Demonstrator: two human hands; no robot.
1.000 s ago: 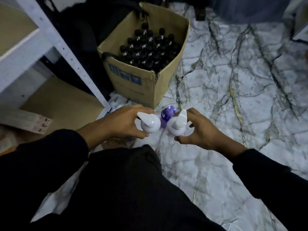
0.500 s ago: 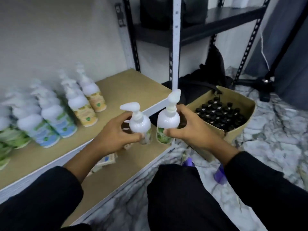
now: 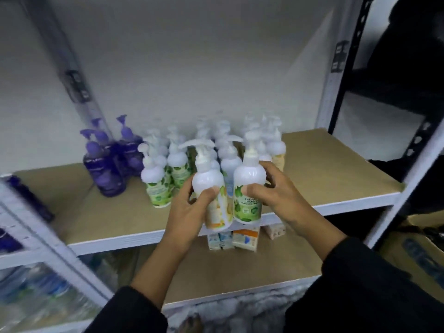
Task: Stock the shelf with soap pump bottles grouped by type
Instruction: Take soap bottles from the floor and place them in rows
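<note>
My left hand (image 3: 189, 210) grips a white pump bottle with an orange label (image 3: 211, 188). My right hand (image 3: 276, 195) grips a white pump bottle with a green label (image 3: 248, 188). Both bottles are held upright, side by side, just in front of the middle shelf board (image 3: 324, 169). On that shelf stand several white bottles with green labels (image 3: 158, 183), a few with orange labels (image 3: 276, 150) and three purple bottles (image 3: 105, 164) at the left.
Small cartons (image 3: 242, 237) stand on the lower shelf board (image 3: 240, 272) under my hands. White uprights (image 3: 422, 169) frame the shelf at the right and at the left (image 3: 48, 251). A cardboard box (image 3: 420, 246) sits at the lower right. The right part of the middle shelf is bare.
I lifted both bottles from the floor by the cardboard box and brought them up to the middle shelf. My view swung from the floor to the stocked shelf.
</note>
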